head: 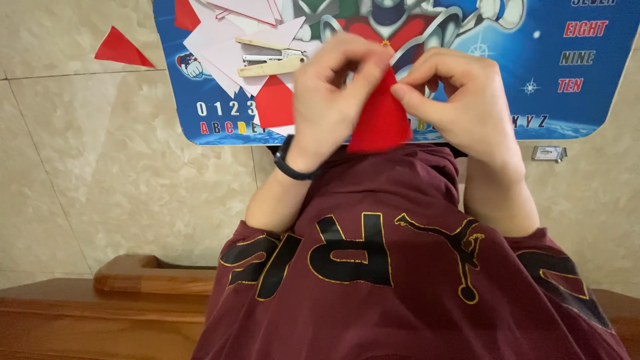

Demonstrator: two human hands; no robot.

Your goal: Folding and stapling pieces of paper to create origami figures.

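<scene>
Maroon sweatshirt (400,267) with black lettering fills the bottom of my view, nearest the lens, and both forearms rise out of it toward the work.

Fingers: my left hand (330,100) pinches the red folded paper (381,117) along its left edge, thumb and forefinger closed on it near the top. My right hand (467,100) pinches the right side of the tip, fingertips curled in and pressed on the paper. Both hands are grasping the same piece.

Paper: a narrow cone or wedge shape. Long axis runs near vertical in the frame, tilted slightly. The tip points up and away from my body, the broad end points back at my chest. It is held in the air above the near edge of the blue lap desk (587,100), just in front of the sweatshirt collar.

Wrist: a black band (290,163) sits on the left wrist.

Outward, on the desk: pale pink paper sheets (220,40) lie at its left end, with a cream-handled cutter or pair of scissors (270,60) resting on them; I cannot tell which. A flat red paper piece (275,103) lies just beside my left hand.

Floor: a red paper triangle (120,48) lies on the beige tiles (100,167), well apart from the desk. A small grey object (549,153) lies right of the desk. A brown wooden armrest (127,273) shows at lower left.
</scene>
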